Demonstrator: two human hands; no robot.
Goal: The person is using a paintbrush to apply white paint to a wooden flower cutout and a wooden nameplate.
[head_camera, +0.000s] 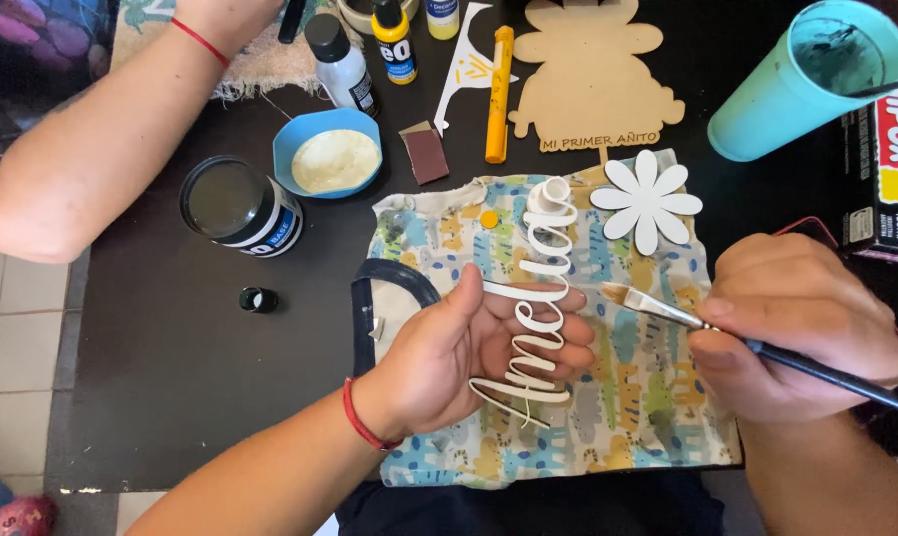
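My left hand (pixel 459 357) lies palm up over a patterned cloth (pixel 647 397) and holds a white cursive wooden cutout word (pixel 538 298) across its fingers. My right hand (pixel 801 328) grips a thin black-handled paintbrush (pixel 687 316), its bristle tip pointing left, just right of the cutout's middle. A white wooden flower (pixel 647 199) lies on the cloth above the brush. A red cord bracelet circles my left wrist.
On the dark table sit a blue bowl of cream paint (pixel 330 154), a black jar (pixel 238 206), small paint bottles (pixel 342 62), a yellow marker (pixel 498 94), an unpainted wooden figure (pixel 593 69), a turquoise cup (pixel 806 79) and a box (pixel 891 159). Another person's arm (pixel 91 149) rests upper left.
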